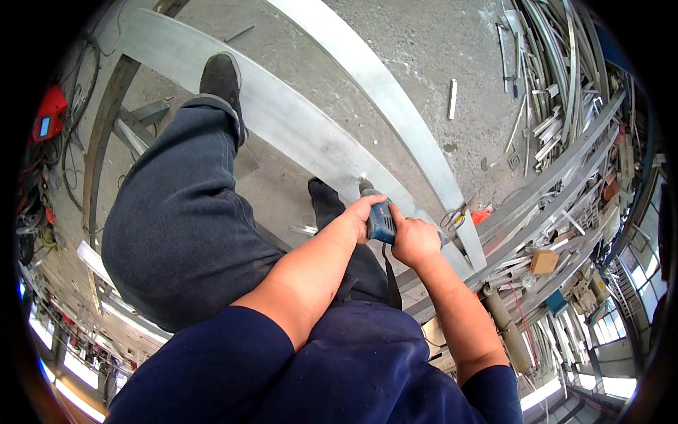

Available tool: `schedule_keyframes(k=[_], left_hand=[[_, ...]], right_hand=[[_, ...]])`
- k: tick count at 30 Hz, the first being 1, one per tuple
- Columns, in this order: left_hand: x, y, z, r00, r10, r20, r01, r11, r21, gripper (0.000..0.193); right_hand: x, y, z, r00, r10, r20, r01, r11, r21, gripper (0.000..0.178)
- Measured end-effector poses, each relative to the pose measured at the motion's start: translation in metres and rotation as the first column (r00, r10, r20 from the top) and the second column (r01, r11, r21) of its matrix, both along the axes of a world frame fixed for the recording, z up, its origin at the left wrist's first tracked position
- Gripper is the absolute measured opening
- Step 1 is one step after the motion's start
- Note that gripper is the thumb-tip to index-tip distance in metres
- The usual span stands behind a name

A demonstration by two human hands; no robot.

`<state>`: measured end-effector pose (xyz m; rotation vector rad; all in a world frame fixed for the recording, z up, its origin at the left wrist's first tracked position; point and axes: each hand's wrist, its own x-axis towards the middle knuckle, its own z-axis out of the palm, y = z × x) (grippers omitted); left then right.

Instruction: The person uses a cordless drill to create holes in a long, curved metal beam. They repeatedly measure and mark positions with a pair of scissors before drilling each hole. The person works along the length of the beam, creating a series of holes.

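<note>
A blue power drill (pixel 382 223) is held between both my hands, its dark chuck pointing at a wide silver metal beam (pixel 304 124). My left hand (pixel 361 215) wraps round the drill's body from the left side. On the right, my right hand (pixel 415 239) grips its rear and handle, mostly hiding the handle. The tip meets the beam's face at a small bright spot; whether the bit is in the metal I cannot tell. One dark shoe (pixel 221 78) of mine rests on the beam farther up and left.
A second silver beam (pixel 381 92) lies beyond the first. Scissors (pixel 453 218) rest near its right end, beside an orange-red scrap (pixel 481 215). Long metal offcuts (pixel 558 134) pile up at the right, with a cardboard box (pixel 543 261). A red machine (pixel 49 116) and cables stand at the left.
</note>
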<state>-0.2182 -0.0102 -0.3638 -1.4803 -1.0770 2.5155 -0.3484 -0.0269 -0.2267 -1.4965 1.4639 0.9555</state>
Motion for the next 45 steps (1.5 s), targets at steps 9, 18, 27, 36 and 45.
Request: schedule_keyframes(k=[9, 18, 27, 36, 45], left_hand=[[0.000, 0.009, -0.002, 1.000, -0.007, -0.001, 0.007, 1.000, -0.025, 0.042], [0.001, 0.015, 0.000, 0.999, 0.026, -0.021, -0.027, 0.998, -0.054, 0.043], [0.001, 0.014, 0.003, 1.000, 0.008, -0.020, -0.009, 0.998, -0.061, 0.040], [-0.001, 0.022, -0.007, 1.000, 0.021, -0.022, -0.022, 0.999, -0.050, 0.040], [0.003, 0.027, -0.014, 0.999, 0.029, -0.036, -0.032, 0.997, -0.066, 0.042]], right_hand=[[0.001, 0.013, -0.002, 0.999, 0.029, -0.012, -0.030, 0.999, -0.018, 0.082], [0.000, 0.021, -0.004, 0.999, 0.044, 0.002, -0.044, 0.998, -0.046, 0.082], [0.001, 0.018, 0.001, 1.000, 0.031, 0.003, -0.031, 0.999, 0.014, 0.082], [0.003, 0.018, 0.003, 0.999, 0.048, -0.011, -0.047, 0.999, 0.021, 0.080], [0.007, 0.013, 0.006, 0.998, 0.055, 0.015, -0.055, 0.998, -0.008, 0.077]])
